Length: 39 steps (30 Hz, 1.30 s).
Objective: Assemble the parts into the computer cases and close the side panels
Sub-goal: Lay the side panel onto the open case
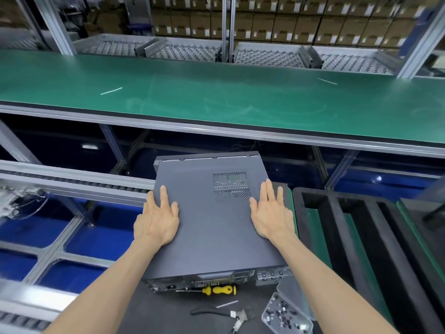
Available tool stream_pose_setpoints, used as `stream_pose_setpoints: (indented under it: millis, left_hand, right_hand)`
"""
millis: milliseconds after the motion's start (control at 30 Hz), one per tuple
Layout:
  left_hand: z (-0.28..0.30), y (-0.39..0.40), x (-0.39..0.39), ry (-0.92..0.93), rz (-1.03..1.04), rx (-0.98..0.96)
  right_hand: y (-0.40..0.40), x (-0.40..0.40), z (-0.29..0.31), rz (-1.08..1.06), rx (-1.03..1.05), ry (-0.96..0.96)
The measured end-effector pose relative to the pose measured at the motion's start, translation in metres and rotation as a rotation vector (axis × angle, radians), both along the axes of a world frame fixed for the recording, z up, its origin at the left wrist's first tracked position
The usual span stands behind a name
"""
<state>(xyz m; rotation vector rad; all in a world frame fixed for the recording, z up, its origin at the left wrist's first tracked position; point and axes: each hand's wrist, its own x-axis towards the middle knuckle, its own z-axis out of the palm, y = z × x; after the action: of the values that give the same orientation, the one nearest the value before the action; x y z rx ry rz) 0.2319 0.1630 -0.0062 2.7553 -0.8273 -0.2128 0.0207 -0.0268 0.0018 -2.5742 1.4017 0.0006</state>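
Observation:
A dark grey computer case (212,220) lies flat on the work mat in front of me, its side panel facing up with a perforated vent patch (231,186) near the far right. The rear ports face me at the near edge. My left hand (157,218) presses flat on the panel's left side, fingers spread and straight. On the panel's right side lies my right hand (271,213), also flat with straight fingers.
A yellow-handled screwdriver (219,290) lies just below the case. A clear box of screws (286,314) and a black cable (216,312) sit nearer me. Black foam trays (337,225) stand to the right. A green conveyor belt (216,97) runs across behind, roller rails (72,182) on the left.

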Motion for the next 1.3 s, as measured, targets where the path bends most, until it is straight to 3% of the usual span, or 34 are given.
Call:
stream_pose_setpoints:
  millis: [267,400,767,1133,1300]
  left_hand:
    - [0.001,-0.011,0.003,0.018,0.021,-0.002]
    - [-0.003,-0.006,0.009,0.064,0.007,-0.045]
    - [0.005,-0.002,0.015,0.17,-0.039,-0.071]
    - [0.001,0.006,0.013,0.149,-0.096,-0.051]
    - [-0.001,0.006,0.017,0.216,-0.073,-0.144]
  right_hand:
    - [-0.006,0.009,0.001,0.013,-0.002,-0.017]
    - [0.001,0.006,-0.001,0.18,-0.164,0.034]
    - [0.092,-0.019,-0.008,0.414,-0.115,0.012]
    - [0.118,-0.015,-0.01,0.303,-0.198,-0.037]
    - [0.15,0.009,-0.009,0.22,-0.141,-0.018]
